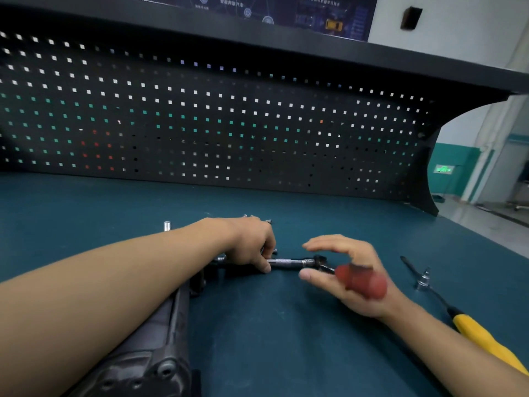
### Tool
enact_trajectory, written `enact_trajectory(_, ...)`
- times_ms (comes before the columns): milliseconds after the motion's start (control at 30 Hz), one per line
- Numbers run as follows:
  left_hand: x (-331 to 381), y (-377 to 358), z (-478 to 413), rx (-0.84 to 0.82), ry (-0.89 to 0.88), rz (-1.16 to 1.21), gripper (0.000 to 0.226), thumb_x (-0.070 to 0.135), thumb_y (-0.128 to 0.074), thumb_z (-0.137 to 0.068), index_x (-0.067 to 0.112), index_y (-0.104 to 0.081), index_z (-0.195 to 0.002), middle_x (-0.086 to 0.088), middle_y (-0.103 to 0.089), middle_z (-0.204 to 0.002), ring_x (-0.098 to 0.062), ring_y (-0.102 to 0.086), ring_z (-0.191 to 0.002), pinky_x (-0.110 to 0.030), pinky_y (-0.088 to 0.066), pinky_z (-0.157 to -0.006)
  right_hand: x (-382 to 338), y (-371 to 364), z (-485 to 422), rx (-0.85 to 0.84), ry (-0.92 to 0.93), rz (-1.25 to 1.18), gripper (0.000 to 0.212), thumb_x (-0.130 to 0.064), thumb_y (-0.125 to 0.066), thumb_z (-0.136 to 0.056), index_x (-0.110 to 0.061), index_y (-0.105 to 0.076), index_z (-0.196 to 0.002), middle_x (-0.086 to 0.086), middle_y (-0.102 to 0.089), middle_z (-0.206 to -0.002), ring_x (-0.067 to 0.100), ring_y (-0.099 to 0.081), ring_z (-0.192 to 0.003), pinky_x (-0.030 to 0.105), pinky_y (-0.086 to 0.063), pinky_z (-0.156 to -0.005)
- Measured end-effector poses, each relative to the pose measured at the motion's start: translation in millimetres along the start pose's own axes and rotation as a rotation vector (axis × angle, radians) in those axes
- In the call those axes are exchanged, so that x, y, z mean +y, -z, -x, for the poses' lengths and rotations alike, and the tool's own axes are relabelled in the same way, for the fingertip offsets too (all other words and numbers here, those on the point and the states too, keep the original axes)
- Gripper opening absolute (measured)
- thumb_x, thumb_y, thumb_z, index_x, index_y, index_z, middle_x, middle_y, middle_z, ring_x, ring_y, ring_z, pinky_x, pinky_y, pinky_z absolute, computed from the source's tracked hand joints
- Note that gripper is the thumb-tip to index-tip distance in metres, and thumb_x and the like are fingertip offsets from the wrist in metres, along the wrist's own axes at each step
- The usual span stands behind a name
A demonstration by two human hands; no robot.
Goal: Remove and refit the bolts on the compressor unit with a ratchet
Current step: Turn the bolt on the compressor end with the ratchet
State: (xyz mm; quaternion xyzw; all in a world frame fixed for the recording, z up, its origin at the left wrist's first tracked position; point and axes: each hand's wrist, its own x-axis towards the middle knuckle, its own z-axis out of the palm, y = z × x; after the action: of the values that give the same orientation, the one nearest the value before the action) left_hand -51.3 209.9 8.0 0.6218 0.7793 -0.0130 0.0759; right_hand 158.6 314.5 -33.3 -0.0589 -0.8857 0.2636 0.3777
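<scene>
1. Step, my read: you're working a bolt at the far end of the compressor unit (160,339) (out or in, can't tell).
2. L hand (252,242) pinches the extension bar (289,262). R hand (352,270) is spread wide, w/ the ratchet (360,280) handle across the palm, blurred.
3. Next: close R fingers and keep the bar square.
4. Room: socket (423,280) and yellow screwdriver (481,336) lie near your R wrist, so swing short.

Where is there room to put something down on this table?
Bare mat between the compressor and right forearm, and the wide strip under the pegboard. Crowded around the left hand and right hand at the ratchet, and by the yellow screwdriver and socket.
</scene>
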Motion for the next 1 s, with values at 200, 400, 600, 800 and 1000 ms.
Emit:
enact_trajectory(200,0.4,-0.5,0.3,0.015,0.006,-0.006,0.022,0.040,-0.074,-0.087,0.019,-0.068,-0.091,-0.003,-0.070,-0.095,-0.020,-0.057,-0.084,-0.026,-0.040,-0.071,-40.3,3.7,-52.1,0.368,-0.172,-0.477,0.031,-0.029,-0.077,-0.086,-0.025,-0.065,-0.057,-0.001,-0.064,-0.054,0.013,-0.063,-0.057,0.017,-0.046,-0.056)
enact_trajectory(400,0.9,-0.4,0.1,0.023,0.005,0.007,0.024,0.039,-0.076,-0.086,0.017,-0.071,-0.093,-0.002,-0.070,-0.092,-0.020,-0.058,-0.081,-0.026,-0.042,-0.069,-17.0,-11.3,-118.0,0.430,-0.542,-0.603,0.038,-0.036,-0.071,-0.092,-0.022,-0.043,-0.070,-0.006,-0.040,-0.052,0.011,-0.039,-0.045,0.024,-0.034,-0.046)
enact_trajectory(600,-2.0,-0.7,-1.2,0.022,0.000,0.022,0.020,0.038,-0.077,-0.085,0.020,-0.071,-0.091,-0.002,-0.072,-0.094,-0.019,-0.061,-0.083,-0.028,-0.047,-0.072,20.8,-29.6,-156.3,0.344,-0.738,-0.498,0.029,-0.040,-0.067,-0.092,-0.017,-0.052,-0.083,0.000,-0.046,-0.063,0.009,-0.041,-0.036,0.020,-0.031,-0.039)
enact_trajectory(800,-2.3,-0.8,-1.3,0.025,-0.008,0.025,0.018,0.038,-0.076,-0.086,0.022,-0.069,-0.089,-0.001,-0.071,-0.094,-0.018,-0.060,-0.083,-0.025,-0.043,-0.069,30.9,-38.8,-160.9,0.297,-0.807,-0.456,0.023,-0.034,-0.067,-0.093,-0.014,-0.056,-0.091,0.001,-0.049,-0.064,0.012,-0.043,-0.044,0.021,-0.031,-0.038)
enact_trajectory(1000,-1.7,0.9,-1.7,0.018,0.006,0.032,0.018,0.039,-0.078,-0.084,0.023,-0.069,-0.086,0.000,-0.071,-0.092,-0.017,-0.059,-0.081,-0.026,-0.044,-0.069,2.8,-18.5,-132.2,0.372,-0.508,-0.532,0.033,-0.030,-0.066,-0.095,-0.022,-0.041,-0.074,-0.007,-0.036,-0.052,0.012,-0.033,-0.045,0.024,-0.030,-0.041)
